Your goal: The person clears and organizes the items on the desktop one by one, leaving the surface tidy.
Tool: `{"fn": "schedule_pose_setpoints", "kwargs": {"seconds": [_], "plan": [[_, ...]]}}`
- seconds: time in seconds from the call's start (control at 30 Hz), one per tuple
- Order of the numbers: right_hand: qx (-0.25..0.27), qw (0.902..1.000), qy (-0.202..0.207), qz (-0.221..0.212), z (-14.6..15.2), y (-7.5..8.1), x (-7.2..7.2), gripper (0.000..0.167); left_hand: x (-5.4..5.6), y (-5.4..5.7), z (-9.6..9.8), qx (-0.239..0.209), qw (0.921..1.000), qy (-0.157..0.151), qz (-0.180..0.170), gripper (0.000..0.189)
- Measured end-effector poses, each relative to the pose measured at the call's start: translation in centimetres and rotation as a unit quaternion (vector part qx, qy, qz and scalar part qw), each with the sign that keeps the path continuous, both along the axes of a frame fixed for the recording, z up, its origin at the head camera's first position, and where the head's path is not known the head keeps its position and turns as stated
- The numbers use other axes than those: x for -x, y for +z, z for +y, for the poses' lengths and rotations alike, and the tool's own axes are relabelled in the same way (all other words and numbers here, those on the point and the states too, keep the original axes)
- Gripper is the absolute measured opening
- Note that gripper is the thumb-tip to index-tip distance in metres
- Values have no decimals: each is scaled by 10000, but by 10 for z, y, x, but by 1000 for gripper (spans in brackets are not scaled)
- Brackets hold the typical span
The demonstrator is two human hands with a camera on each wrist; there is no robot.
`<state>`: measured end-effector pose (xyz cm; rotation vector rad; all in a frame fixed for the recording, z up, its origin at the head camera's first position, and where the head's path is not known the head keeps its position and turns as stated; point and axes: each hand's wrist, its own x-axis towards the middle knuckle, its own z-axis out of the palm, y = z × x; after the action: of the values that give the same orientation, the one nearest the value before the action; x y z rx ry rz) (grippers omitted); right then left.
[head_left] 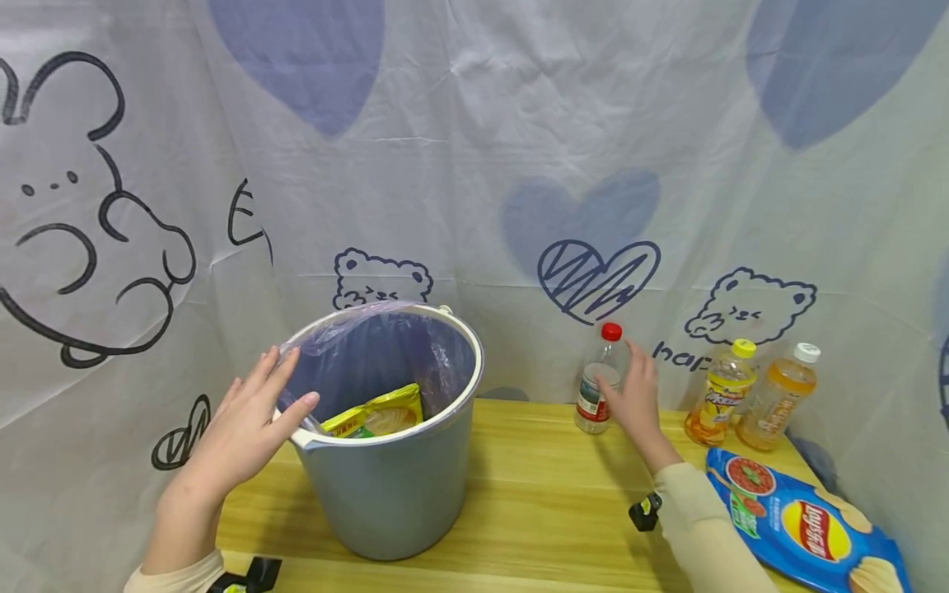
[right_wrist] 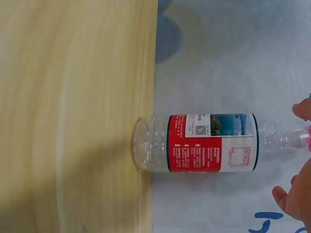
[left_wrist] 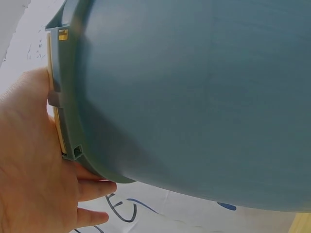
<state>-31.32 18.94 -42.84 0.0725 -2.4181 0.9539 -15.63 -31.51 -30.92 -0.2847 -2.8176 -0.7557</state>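
Observation:
A grey trash bucket (head_left: 393,494) with a clear plastic liner (head_left: 371,321) and a white rim stands on the wooden table. Inside it lies a yellow snack bag (head_left: 385,412). My left hand (head_left: 248,416) lies at the left side of the rim, fingers extended; the left wrist view shows this hand (left_wrist: 34,160) beside the bucket wall (left_wrist: 194,107). A clear water bottle (head_left: 591,403) with a red cap and red label stands upright near the back edge. Around it my right hand (head_left: 633,395) spreads thumb and fingers, which in the right wrist view flank the bottle's (right_wrist: 209,143) neck with gaps.
Right of the water bottle stand a yellow-capped drink bottle (head_left: 719,395) and a white-capped bottle with orange liquid (head_left: 778,399). A blue chip bag (head_left: 808,523) lies in front of them on the wooden table (head_left: 549,511). A printed cloth (head_left: 474,165) hangs behind.

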Motion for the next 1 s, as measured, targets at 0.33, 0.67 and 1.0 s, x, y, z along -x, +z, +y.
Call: {"fn": "schedule_pose_setpoints", "kwargs": {"seconds": [0.33,0.67,1.0], "plan": [[378,9984,-187,-365,0,1,11,85,0,5,1,547,9984,79,-106,78],[642,9952,-109,-734,-3,6,19,86,-1,11,0,1045,9943,85,-183,80],[621,9921,-16,-1090,-6,5,27,84,-2,15,1,1395,9897,170,-262,83]]}}
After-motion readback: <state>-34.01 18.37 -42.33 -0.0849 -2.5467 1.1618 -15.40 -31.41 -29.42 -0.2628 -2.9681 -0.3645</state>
